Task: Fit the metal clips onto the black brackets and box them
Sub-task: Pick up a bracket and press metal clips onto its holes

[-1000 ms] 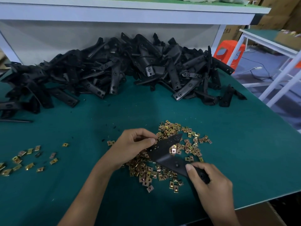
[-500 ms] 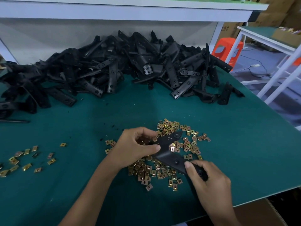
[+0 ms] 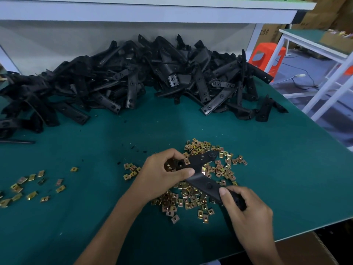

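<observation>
Nearest me, my right hand has its grip closed round the near end of the bracket, thumb laid along the top and fingers curled under. From that grip the bracket's long axis runs away and to the left. It is held just above the heap of clips on the table and ends in my left hand, the hand nearer the seat that matters. The left grip pinches the bracket's far tab, thumb across its face, and a brass clip sits on the tab just beside my fingertips. I judge the clip partly on and needing a push home along the tab. A second arm of the bracket points off to the right of that grip. Far beyond both hands lies the pile of brackets.
</observation>
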Demonstrator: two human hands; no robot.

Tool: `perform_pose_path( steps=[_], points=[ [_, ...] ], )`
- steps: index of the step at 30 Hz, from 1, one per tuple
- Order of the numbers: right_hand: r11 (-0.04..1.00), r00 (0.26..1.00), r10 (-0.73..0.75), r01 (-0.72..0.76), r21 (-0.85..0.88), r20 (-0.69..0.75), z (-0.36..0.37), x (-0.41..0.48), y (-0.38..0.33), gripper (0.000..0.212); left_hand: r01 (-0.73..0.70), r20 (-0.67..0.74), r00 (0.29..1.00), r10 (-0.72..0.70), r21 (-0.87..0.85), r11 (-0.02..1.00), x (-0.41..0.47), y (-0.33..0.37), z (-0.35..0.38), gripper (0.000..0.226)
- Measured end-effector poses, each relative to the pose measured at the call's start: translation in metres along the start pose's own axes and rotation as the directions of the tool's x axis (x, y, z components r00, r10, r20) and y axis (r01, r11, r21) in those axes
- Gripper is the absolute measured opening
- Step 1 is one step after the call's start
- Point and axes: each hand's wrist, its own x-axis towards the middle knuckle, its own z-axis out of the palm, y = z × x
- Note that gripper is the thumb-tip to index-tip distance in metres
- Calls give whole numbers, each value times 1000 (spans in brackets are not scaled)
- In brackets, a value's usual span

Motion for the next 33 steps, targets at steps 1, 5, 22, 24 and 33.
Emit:
perform_pose_path(
  steps=[1,5,22,24,33],
  points=[
    [1000,1000,-1,1,-1,2,0,0,0,27,-50,-3,999,50,58,997,-1,1,1,23],
    [1000,1000,3,-3,-1,7,0,1,0,22,-190,14,981,194,283,940,-1,0,5,23],
    [976,988,149,-141,163,-37,-4,5,0,25,104,-172,985,17,665,740,17,-21,17,49],
    [979,989,141,-134,155,-40,-4,5,0,25,104,-187,982,29,662,742,19,-21,15,41],
    [983,992,121,-116,140,-29,-3,5,1,26,138,-236,972,-7,544,827,18,-20,11,15]
  ],
)
